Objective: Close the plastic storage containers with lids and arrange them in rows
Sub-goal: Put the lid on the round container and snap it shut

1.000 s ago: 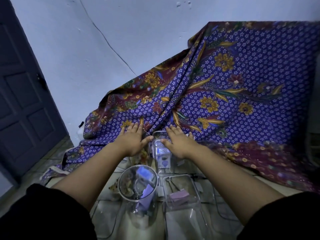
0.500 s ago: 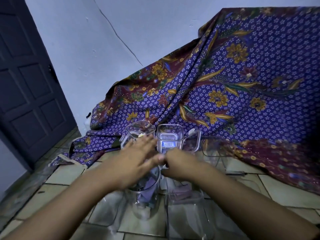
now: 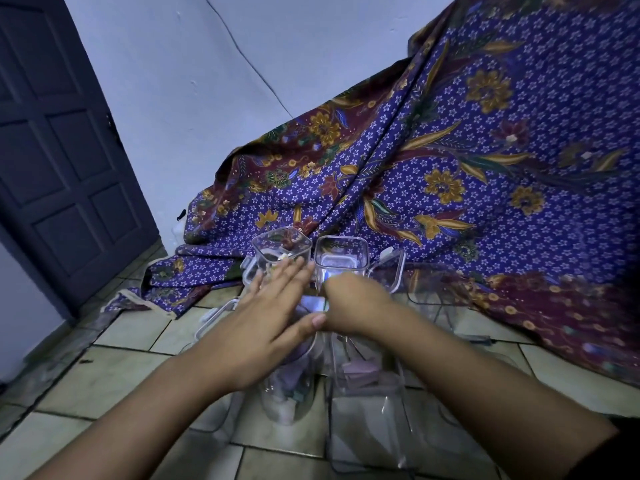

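Observation:
Several clear plastic containers stand on the tiled floor. In the back row an open container [image 3: 281, 247] and a square container [image 3: 341, 251] stand side by side against the cloth. Nearer me are a round container [image 3: 289, 393] and a rectangular container [image 3: 363, 374] with small items inside. My left hand [image 3: 266, 323] lies flat, fingers apart, over the round container's top. Beside it, my right hand [image 3: 353, 304] curls over the rectangular container's far edge; its fingertips are hidden. A clear lid [image 3: 388, 271] leans beside the square container.
A purple floral cloth [image 3: 485, 168] drapes over something bulky behind and to the right. Another clear lid [image 3: 214, 318] lies on the floor tiles [image 3: 114, 372] at left. A dark door [image 3: 59, 150] stands at far left, next to a pale wall [image 3: 242, 46].
Both hands have drawn back from the back-row containers to the nearer pair. The left hand now lies flat over the round container, and the right hand has curled.

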